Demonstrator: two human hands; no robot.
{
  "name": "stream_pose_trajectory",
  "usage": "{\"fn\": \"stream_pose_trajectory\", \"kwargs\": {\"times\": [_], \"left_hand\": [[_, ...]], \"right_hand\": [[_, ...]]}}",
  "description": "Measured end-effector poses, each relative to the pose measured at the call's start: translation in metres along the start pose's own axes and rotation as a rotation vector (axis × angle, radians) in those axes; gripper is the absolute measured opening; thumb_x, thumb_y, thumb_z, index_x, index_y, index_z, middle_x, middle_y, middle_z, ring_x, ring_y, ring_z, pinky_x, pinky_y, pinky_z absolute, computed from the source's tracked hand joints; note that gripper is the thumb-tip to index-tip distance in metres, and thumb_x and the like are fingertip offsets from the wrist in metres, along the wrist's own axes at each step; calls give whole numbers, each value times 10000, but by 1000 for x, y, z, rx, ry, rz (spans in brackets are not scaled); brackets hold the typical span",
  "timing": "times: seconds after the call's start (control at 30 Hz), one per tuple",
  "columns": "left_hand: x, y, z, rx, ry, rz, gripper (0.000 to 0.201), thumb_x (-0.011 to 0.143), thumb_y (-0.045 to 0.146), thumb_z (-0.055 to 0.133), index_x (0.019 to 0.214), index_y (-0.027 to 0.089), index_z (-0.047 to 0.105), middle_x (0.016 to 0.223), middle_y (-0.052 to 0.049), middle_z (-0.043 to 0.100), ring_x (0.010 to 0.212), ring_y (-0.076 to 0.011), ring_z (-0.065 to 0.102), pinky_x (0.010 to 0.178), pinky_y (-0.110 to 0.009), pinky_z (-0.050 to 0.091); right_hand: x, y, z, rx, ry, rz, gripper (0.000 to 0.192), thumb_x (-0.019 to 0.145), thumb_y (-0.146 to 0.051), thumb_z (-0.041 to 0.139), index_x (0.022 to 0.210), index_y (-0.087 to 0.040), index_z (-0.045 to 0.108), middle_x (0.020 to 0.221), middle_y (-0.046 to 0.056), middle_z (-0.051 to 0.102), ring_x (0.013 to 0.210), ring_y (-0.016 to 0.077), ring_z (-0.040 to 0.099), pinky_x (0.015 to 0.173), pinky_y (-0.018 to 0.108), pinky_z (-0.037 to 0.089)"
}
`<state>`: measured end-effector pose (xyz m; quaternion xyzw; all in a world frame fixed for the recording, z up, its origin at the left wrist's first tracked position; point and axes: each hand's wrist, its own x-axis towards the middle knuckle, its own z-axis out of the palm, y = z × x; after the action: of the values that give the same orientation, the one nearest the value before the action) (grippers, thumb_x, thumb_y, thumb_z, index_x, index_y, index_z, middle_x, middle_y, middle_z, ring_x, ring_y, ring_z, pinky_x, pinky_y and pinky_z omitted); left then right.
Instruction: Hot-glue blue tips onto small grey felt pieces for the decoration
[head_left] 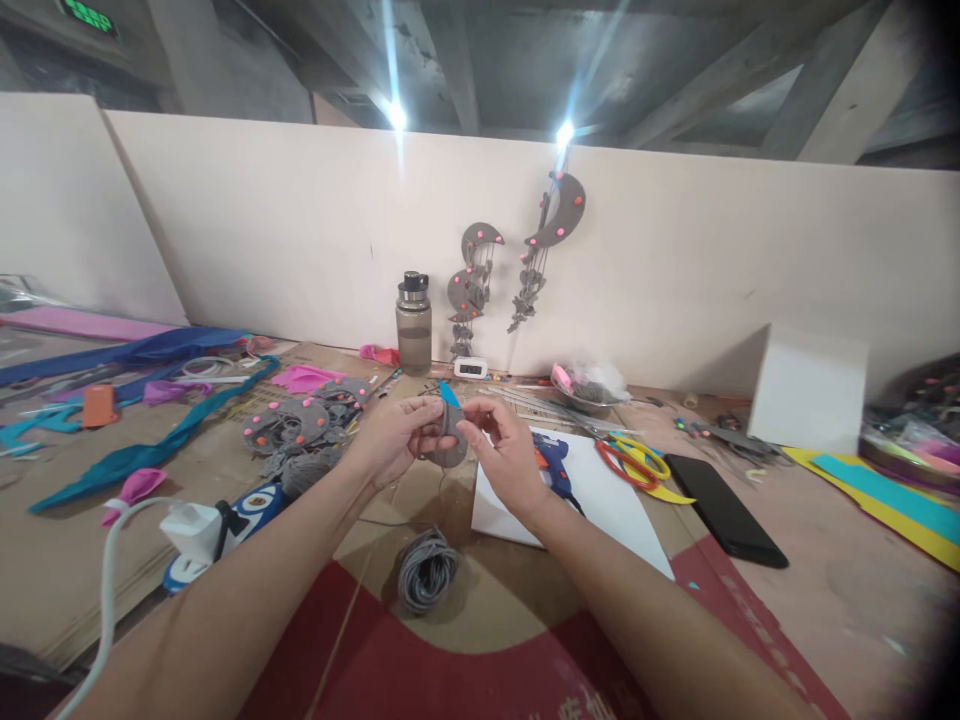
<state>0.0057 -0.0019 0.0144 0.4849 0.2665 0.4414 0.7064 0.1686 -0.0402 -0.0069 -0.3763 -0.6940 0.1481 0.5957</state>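
Observation:
Both hands meet over the middle of the table. My left hand [397, 432] and my right hand [506, 448] together hold a small grey felt piece [452, 448] between the fingertips. A small blue tool tip [449, 393] sticks up from the top of the piece, between the two hands. Below the hands lies a coil of grey cord [427, 570]. A blue glue gun [553, 462] rests on a white sheet [600, 500] just right of my right hand.
Grey felt moons with pink dots [296, 425] lie at left; two more hang on the back wall [559, 215]. A water bottle [413, 322], red and yellow scissors [634, 462], a black phone [724, 510], a white box [808, 390] and coloured strips [150, 455] are around.

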Motion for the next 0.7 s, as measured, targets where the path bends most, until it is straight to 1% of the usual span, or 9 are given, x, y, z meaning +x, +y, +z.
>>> {"fn": "stream_pose_trajectory", "kwargs": {"times": [0.3, 0.4, 0.5, 0.57, 0.7], "left_hand": [[-1, -1, 2, -12, 14, -1, 271, 663, 290, 809, 697, 103, 616, 632, 0, 591, 543, -69, 567, 585, -206, 579], [-2, 1, 4, -4, 31, -13, 258, 670, 286, 798, 720, 101, 625, 643, -16, 608, 561, -87, 589, 580, -214, 577], [-3, 4, 5, 19, 43, -17, 228, 694, 273, 774, 733, 97, 634, 673, -41, 639, 572, -96, 604, 571, -208, 571], [-3, 6, 6, 24, 56, -16, 203, 704, 257, 762, 743, 99, 641, 690, -48, 653, 580, -98, 611, 570, -207, 571], [-3, 6, 8, 31, 68, -9, 173, 715, 237, 743, 737, 93, 649, 695, -55, 663, 593, -101, 613, 567, -209, 574]], "right_hand": [[5, -3, -4, -40, -50, -72, 102, 866, -306, 585, 900, -211, 573, 856, 15, 593, 782, 141, 548, 708, 271, 447], [6, -4, -4, -49, -58, -82, 104, 872, -317, 579, 867, -215, 561, 837, 10, 585, 759, 139, 533, 698, 271, 440], [5, -4, -4, -68, -38, -94, 163, 877, -345, 576, 788, -213, 542, 808, 11, 578, 766, 146, 535, 714, 281, 445], [4, -4, -3, -66, -10, -78, 155, 873, -354, 585, 815, -214, 552, 816, 15, 588, 769, 146, 548, 714, 281, 457], [1, -3, -2, -80, 27, -65, 142, 875, -323, 590, 974, -222, 581, 881, 28, 629, 798, 147, 593, 726, 280, 491]]}}
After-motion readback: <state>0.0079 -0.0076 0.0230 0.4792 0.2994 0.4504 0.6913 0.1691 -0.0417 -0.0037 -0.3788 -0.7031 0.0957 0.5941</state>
